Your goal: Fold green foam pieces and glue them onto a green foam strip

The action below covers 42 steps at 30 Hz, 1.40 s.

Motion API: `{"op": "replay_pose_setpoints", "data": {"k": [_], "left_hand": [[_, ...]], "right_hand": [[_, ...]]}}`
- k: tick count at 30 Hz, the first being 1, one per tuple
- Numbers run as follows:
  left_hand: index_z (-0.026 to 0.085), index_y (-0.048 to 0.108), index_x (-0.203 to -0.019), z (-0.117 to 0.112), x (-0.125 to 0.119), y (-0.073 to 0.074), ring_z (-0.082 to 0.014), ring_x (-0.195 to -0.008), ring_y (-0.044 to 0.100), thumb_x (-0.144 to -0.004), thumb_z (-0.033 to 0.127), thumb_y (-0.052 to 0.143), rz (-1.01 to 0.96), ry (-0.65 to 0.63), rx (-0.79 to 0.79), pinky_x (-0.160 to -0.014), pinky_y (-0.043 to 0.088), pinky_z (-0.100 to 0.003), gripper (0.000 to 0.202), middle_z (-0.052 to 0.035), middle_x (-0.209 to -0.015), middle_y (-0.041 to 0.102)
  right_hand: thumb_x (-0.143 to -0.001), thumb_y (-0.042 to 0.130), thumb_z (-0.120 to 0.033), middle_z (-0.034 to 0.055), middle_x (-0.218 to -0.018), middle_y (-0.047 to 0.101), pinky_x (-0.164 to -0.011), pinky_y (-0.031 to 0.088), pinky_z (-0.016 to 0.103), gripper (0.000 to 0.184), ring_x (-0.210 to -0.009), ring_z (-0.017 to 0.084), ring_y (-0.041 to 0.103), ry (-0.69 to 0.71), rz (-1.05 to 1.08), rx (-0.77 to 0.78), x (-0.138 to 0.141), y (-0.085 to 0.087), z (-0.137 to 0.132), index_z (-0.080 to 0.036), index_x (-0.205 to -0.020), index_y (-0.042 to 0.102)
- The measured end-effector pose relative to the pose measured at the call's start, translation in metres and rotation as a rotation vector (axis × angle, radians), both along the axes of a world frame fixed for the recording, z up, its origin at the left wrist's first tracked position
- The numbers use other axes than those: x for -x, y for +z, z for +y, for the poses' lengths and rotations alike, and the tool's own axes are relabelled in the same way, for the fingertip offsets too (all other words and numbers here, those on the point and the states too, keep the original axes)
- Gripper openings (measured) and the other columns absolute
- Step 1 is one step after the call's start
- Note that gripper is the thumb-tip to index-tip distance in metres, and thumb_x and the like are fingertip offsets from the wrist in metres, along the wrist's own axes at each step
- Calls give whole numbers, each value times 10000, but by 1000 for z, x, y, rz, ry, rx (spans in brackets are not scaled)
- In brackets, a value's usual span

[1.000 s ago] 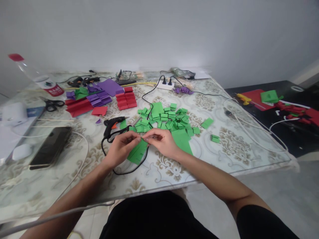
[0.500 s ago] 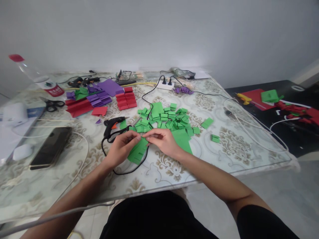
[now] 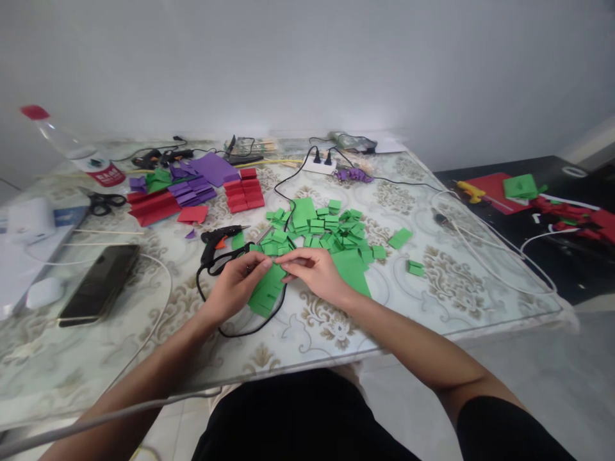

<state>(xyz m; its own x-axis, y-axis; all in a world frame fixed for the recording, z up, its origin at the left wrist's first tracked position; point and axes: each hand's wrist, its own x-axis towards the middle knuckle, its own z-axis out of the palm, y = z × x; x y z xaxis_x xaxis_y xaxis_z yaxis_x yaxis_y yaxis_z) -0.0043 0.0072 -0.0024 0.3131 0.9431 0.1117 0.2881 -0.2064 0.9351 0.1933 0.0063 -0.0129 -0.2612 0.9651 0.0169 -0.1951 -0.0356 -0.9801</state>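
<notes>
My left hand (image 3: 237, 280) is closed, thumb and fingers pinching the upper edge of a green paper sheet (image 3: 266, 294) with slits or creases in it. Opposite it, my right hand (image 3: 314, 272) pinches the same paper near its upper right corner, the fingertips almost meeting. The exact hold there is partly hidden by the fingers. Just past the hands lies a heap of small folded green paper pieces (image 3: 331, 224), with a larger green sheet (image 3: 353, 269) beside my right wrist. Black-handled scissors (image 3: 225, 258) and a black glue gun (image 3: 216, 240) rest beyond my left hand.
A phone (image 3: 100, 285), a second pair of scissors (image 3: 103, 203) and a bottle (image 3: 98, 166) stand or lie leftward. Red folded paper (image 3: 243, 192) and purple paper (image 3: 214, 169) are farther back, near a white power strip (image 3: 319, 165). A black cable (image 3: 250, 334) loops under the hands.
Almost nothing differs. Both hands keep their pinch on the green paper, with only a very slight shift of the fingers and sheet.
</notes>
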Motion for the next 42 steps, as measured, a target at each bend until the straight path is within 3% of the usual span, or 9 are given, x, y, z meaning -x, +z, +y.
{"op": "replay_pose_setpoints", "data": {"k": [11,19,25,30,36,42], "left_hand": [[165,723,-872,2,0,-2,-162,-710,582,-926,514,633,3,-7,23,-667,455,-260,364,-21,-777,678],[163,728,-894,3,2,-3,-164,-742,592,-914,483,667,-17,-15,42,-697,468,-260,326,-22,-789,682],[167,712,-874,2,2,-2,-160,-723,577,-916,472,667,-30,0,25,-682,466,-257,311,-16,-778,660],[164,708,-861,2,2,-3,-158,-724,584,-909,480,678,-53,23,18,-674,468,-256,321,-22,-786,661],[172,700,-889,3,2,1,-154,-646,621,-896,447,716,-145,-87,136,-645,506,-263,276,3,-696,645],[171,712,-860,4,2,-1,-156,-640,644,-912,476,691,-120,-99,153,-641,525,-262,310,1,-684,661]], "right_hand": [[-753,815,-355,47,-901,804,-804,661,371,202,-805,203,759,-27,0,-44,2,-5,0,-193,-873,825],[-749,826,-367,39,-830,782,-759,661,355,220,-708,176,738,-16,-6,-31,1,-2,0,-181,-865,802],[-683,894,-355,16,-835,744,-675,645,301,371,-730,163,713,-12,50,67,1,-2,2,-190,-979,743],[-628,932,-365,-20,-684,703,-666,625,305,360,-629,159,701,66,6,223,-1,2,3,-172,-833,707],[-642,914,-404,-32,-651,686,-604,563,247,346,-595,122,638,-1,-25,134,-1,4,3,-171,-833,744],[-639,914,-417,-14,-674,704,-592,546,252,357,-589,127,632,7,-78,105,-1,0,3,-166,-846,766]]}}
